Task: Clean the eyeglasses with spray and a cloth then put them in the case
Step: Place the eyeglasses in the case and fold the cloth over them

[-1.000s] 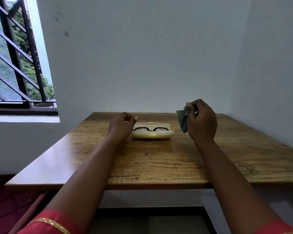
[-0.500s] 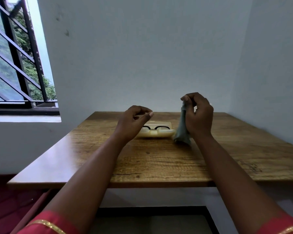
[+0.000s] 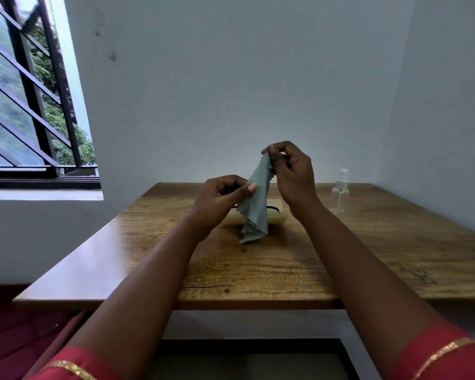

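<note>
From the head camera I see a wooden surface [image 3: 299, 264] filling the lower middle of the frame, its grain running left to right, with a dark crack near the front edge. It stands in a corner of pale, bare walls [image 3: 231, 91]; a few small marks show on the wall at upper left. A window with black diagonal bars [image 3: 33, 100] takes the upper left of the frame, green trees behind it.

My right hand [image 3: 292, 174] is raised at centre frame, its grip closed on the top corner of the grey cloth [image 3: 255, 204], which hangs down with its zigzag edge just above or touching the surface; I cannot tell which. My left hand [image 3: 220, 197], lower and just left of centre, has its grip pinched on the cloth's left edge between thumb and fingers.

Behind the cloth lies the cream case [image 3: 279, 216], open on the surface, mostly hidden by the hands. A short dark piece of the eyeglasses [image 3: 273, 207] shows inside it, right of the cloth. The clear spray bottle [image 3: 340, 192] stands upright at right of centre, well apart from the case, near the back edge.

Red sleeves with gold trim [image 3: 447, 349] show at the bottom corners.
</note>
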